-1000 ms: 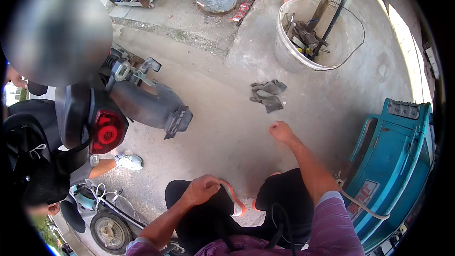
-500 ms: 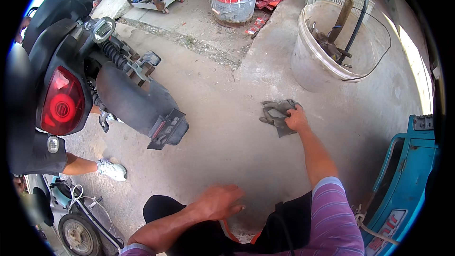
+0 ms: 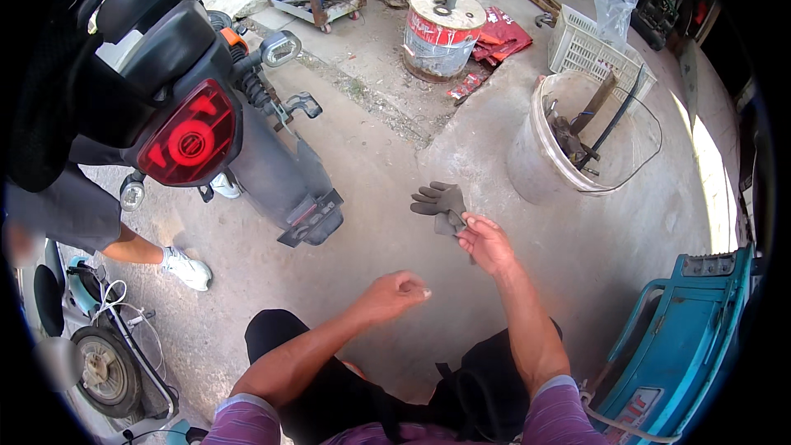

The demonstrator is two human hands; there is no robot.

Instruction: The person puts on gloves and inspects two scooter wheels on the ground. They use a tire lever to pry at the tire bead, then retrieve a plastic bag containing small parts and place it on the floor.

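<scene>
My right hand [image 3: 486,243] holds a pair of dark grey work gloves [image 3: 441,202] by the cuffs, lifted off the concrete floor [image 3: 371,198], the fingers pointing left. My left hand [image 3: 395,292] hovers lower and to the left with its fingers curled in, holding nothing. Both forearms come up from my purple sleeves over my dark trousers [image 3: 346,387].
The rear of a black scooter with a red tail light [image 3: 189,136] stands at the left; beside it a person's leg ends in a white shoe [image 3: 185,268]. A white bucket of tools [image 3: 585,144], a paint can [image 3: 441,33], a white crate [image 3: 589,49] and a teal machine [image 3: 684,346] surround me.
My right hand reached out to the gloves on the floor, took hold of them and lifted them. The view swung up toward the scooter and bucket.
</scene>
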